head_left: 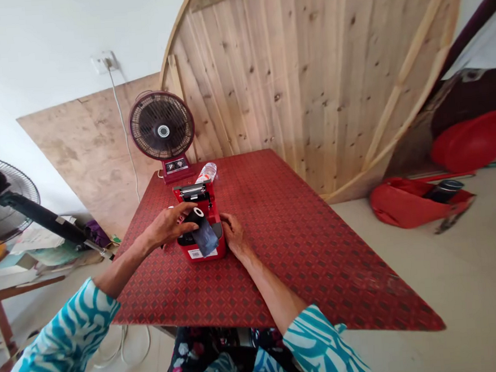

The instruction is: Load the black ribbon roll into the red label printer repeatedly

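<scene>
A small red label printer (pixel 219 246) stands on the table with its lid raised. My left hand (pixel 172 225) grips a black ribbon roll (pixel 194 215) with a white core between thumb and fingers, just above the printer's opening. From the roll a loose dark film (pixel 206 240) hangs over the printer's front, partly across a white label there. My right hand (pixel 234 235) holds the printer's right side, its fingers curled against the casing and partly hidden. The inside of the printer is mostly covered by the roll and my left hand.
Behind the printer lies a clear plastic bottle (pixel 207 172), near a maroon table fan (pixel 162 127). The red patterned table (pixel 303 250) backs onto a wooden panel (pixel 274 71). A standing fan (pixel 41 206) is on the left; a red bag (pixel 396 207) sits on the floor at right.
</scene>
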A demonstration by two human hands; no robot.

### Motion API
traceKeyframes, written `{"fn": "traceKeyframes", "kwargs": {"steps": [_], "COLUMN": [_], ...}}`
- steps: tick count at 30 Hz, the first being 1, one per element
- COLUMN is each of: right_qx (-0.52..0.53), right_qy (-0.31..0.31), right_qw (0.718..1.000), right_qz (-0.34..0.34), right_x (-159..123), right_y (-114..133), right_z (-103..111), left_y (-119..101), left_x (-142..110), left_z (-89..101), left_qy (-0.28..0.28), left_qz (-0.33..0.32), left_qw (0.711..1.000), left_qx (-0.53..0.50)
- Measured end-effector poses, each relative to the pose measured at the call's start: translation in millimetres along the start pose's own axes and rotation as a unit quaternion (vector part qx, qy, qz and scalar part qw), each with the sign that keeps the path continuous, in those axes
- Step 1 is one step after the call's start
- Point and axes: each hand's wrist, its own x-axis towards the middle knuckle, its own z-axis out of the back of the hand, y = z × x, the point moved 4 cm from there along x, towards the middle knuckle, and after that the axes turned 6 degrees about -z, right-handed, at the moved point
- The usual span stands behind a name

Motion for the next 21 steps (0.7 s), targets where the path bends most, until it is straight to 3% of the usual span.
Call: {"fn": "traceKeyframes", "kwargs": {"steps": [7,17,19,21], "right_qx": [0.004,0.005,0.001,-0.004], "right_qy": [-0.008,-0.013,-0.011,-0.003], "right_qw": [1.0,1.0,1.0,1.0], "right_qz": [0.004,0.012,0.012,0.011], "right_x": [0.8,1.8,1.4,0.9], "right_y": [0.7,-1.5,-1.1,0.1], "right_z": [-1.8,-1.9,-1.1,-0.6], "left_y": [14.0,32.9,31.3,27.6], "left_x": [36.1,59.9,55.2,43.8], "left_z": [-23.7,-46.6,-41.4,-31.2], "left_qy": [0.1,0.199,0.181,0.119], "left_qz": [-0.01,-0.043,-0.044,-0.03], "left_qw": [0.978,0.974,0.981,0.992], "left_qx": [0.182,0.099,0.054,0.012]}}
